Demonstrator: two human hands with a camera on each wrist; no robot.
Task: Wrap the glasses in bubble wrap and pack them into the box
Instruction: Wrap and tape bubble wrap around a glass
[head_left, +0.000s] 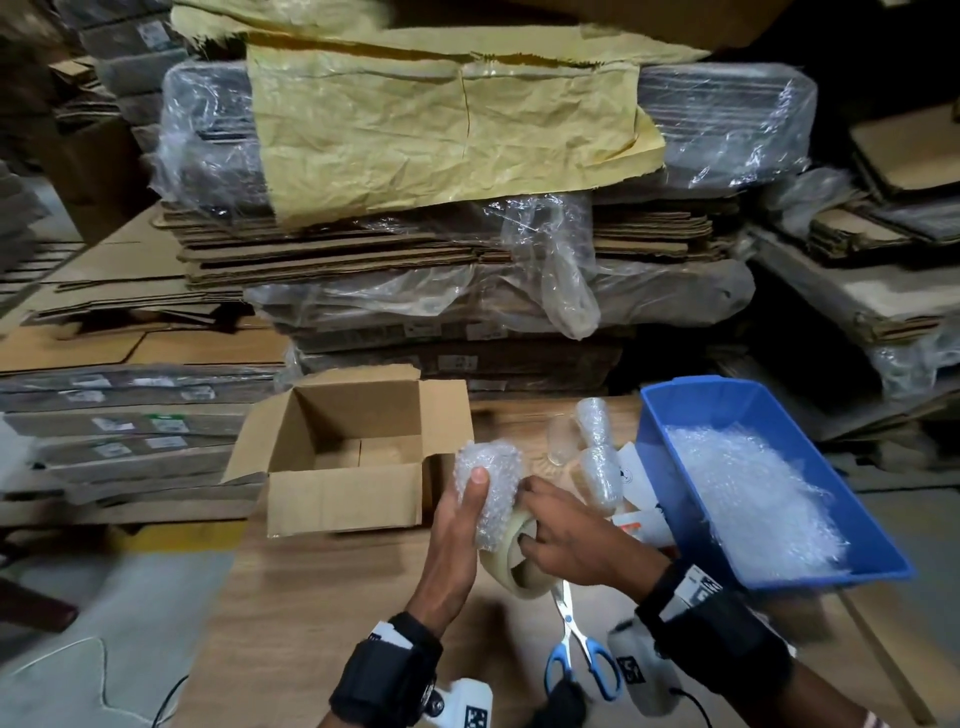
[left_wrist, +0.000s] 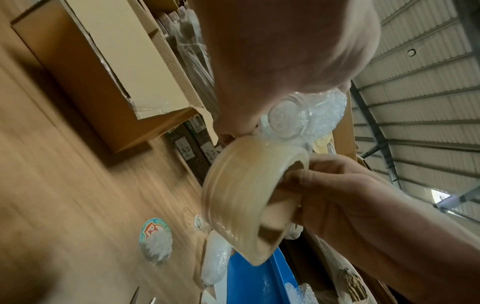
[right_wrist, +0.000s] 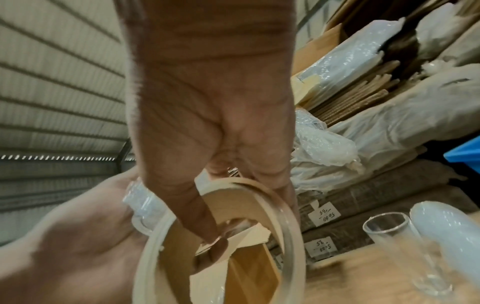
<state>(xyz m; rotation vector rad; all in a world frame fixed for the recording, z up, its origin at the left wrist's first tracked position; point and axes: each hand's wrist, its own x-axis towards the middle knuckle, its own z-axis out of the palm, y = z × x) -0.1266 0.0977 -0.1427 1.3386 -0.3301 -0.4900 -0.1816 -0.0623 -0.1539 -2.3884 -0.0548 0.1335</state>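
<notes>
Gripping the bubble-wrapped glass (head_left: 487, 491) upright above the surface, the left hand (head_left: 457, 525) curls round it — the right hand (head_left: 566, 540), fingers hooked through the tape roll (head_left: 517, 558), touches its lower right; the open box (head_left: 343, 499) stands just left.

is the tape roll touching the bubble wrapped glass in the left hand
Touching. The left wrist view shows the tape roll pressed edge-on against the wrapped glass, no gap; the left hand grips that glass.
</notes>
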